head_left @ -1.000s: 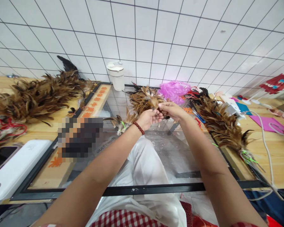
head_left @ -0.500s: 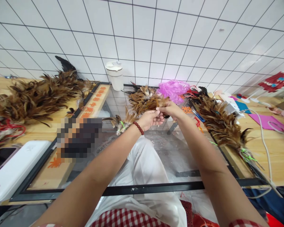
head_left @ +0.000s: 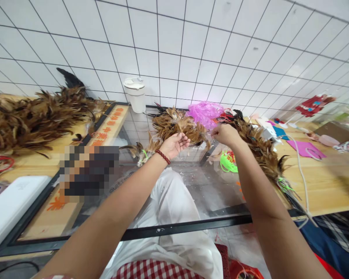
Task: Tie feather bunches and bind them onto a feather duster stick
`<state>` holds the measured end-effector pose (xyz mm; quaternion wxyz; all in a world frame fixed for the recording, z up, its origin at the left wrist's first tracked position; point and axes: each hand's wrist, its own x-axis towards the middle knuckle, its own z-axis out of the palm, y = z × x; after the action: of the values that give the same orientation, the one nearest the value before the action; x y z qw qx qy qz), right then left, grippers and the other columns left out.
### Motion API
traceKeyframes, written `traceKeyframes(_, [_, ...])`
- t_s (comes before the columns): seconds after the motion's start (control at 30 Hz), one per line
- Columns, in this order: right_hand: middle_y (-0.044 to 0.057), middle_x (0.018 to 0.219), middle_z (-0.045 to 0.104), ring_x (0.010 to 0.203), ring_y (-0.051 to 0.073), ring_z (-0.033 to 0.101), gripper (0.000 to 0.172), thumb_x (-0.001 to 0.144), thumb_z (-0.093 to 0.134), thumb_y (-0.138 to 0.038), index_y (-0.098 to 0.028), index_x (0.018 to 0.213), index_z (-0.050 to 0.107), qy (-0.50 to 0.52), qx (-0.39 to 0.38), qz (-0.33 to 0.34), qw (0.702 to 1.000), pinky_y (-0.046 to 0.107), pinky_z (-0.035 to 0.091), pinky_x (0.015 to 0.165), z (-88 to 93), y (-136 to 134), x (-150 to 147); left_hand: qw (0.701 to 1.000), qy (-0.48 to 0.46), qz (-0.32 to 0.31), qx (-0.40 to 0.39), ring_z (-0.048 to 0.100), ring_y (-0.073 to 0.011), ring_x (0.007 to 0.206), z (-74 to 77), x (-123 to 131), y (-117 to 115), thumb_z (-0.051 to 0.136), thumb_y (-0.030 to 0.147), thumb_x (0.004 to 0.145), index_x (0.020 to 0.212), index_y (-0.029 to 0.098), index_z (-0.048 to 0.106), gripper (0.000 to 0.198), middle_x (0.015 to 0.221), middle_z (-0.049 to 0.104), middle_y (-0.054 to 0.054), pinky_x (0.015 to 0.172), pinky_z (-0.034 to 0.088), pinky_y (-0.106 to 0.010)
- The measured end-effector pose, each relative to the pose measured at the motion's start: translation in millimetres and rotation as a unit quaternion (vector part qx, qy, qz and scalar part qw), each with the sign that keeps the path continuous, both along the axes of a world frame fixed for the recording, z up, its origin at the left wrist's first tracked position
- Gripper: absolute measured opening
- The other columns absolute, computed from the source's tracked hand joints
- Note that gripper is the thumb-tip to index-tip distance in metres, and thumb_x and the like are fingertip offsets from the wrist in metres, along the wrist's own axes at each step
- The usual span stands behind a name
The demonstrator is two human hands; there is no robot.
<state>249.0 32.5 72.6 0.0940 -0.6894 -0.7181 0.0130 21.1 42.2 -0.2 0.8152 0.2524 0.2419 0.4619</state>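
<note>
My left hand (head_left: 176, 145), with a bead bracelet (head_left: 163, 156) on the wrist, is turned palm up over the glass tabletop (head_left: 192, 182). Its fingers are loosely bent and apart, and nothing shows in them. Just behind it lies a pile of brown feathers (head_left: 177, 126). To the right, my right hand (head_left: 227, 135) hovers with its fingers closed together; what they hold, if anything, is hidden. Bright green cord (head_left: 228, 162) lies below that hand. Beside my left wrist is a small feather bunch (head_left: 144, 151) bound with green cord.
Larger feather heaps lie at left (head_left: 31, 120) and right (head_left: 257, 145). A white cup (head_left: 135, 95) and a crumpled pink plastic bag (head_left: 205, 112) stand near the tiled wall. A white power bank (head_left: 17, 205) sits at front left. A white cable (head_left: 304, 182) crosses the right table.
My hands, together over the feathers before, have parted. The right moved right and the left opened somewhat. The view has swung slightly right, and the green cord now shows.
</note>
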Motion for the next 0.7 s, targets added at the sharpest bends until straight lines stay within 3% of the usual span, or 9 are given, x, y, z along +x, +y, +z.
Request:
traceKeyframes(0.1, [0.012,0.083,0.071,0.083,0.024,0.065,0.022,0.076,0.061,-0.038,-0.019,0.079,0.074,-0.007,-0.019,-0.104,0.994,0.03,0.044,0.069,-25.0,-8,0,0.999,0.028,-0.015,0.015,0.067,-0.0136,0.071,-2.1,3,-1,0.052,0.014,0.088,0.076,0.012,0.058,0.014,0.07,0.064,-0.005,0.073,0.054,-0.028])
traceKeyframes(0.17, [0.014,0.08,0.07,0.079,0.024,0.065,0.028,0.078,0.059,-0.042,-0.018,0.076,0.072,0.009,-0.043,-0.126,0.991,0.029,0.043,0.067,-42.6,-9,-5,0.998,0.047,-0.021,0.042,0.066,-0.0139,0.069,-4.5,7,-3,0.055,0.015,0.087,0.074,0.012,0.058,0.013,0.068,0.063,-0.005,0.074,0.053,-0.029])
traceKeyframes(0.3, [0.01,0.078,0.07,0.075,0.02,0.063,0.019,0.081,0.053,-0.027,-0.017,0.077,0.068,0.041,-0.031,-0.066,0.996,0.026,0.04,0.065,-58.5,-10,-11,0.993,0.09,0.009,0.078,0.066,-0.0151,0.066,-6.7,17,-11,0.058,0.015,0.085,0.074,0.01,0.059,0.013,0.067,0.064,-0.006,0.073,0.053,-0.031])
traceKeyframes(0.43, [0.006,0.08,0.069,0.073,0.018,0.061,0.019,0.086,0.047,-0.025,-0.017,0.09,0.064,0.107,0.08,0.068,0.989,0.025,0.04,0.066,-52.5,-26,-21,0.991,0.074,0.092,0.065,0.066,-0.0137,0.068,-4.4,22,-17,0.053,0.014,0.088,0.071,0.01,0.057,0.017,0.07,0.066,-0.007,0.079,0.052,-0.033])
traceKeyframes(0.5, [0.005,0.08,0.069,0.072,0.018,0.061,0.018,0.087,0.045,-0.025,-0.019,0.091,0.063,0.105,0.091,0.125,0.982,0.026,0.039,0.066,-48.7,-38,-31,0.986,0.06,0.142,0.062,0.066,-0.0127,0.071,-4.1,22,-20,0.051,0.014,0.088,0.073,0.01,0.058,0.018,0.076,0.068,-0.008,0.081,0.052,-0.032])
traceKeyframes(0.7, [0.009,0.092,0.069,0.083,0.023,0.06,0.02,0.089,0.045,-0.022,-0.021,0.094,0.064,-0.015,0.121,0.128,0.984,0.031,0.036,0.07,-49.2,-55,-53,0.977,0.07,0.189,0.076,0.065,-0.011,0.077,-6.7,17,-26,0.06,0.016,0.083,0.077,0.011,0.063,0.009,0.097,0.07,-0.011,0.081,0.05,-0.03])
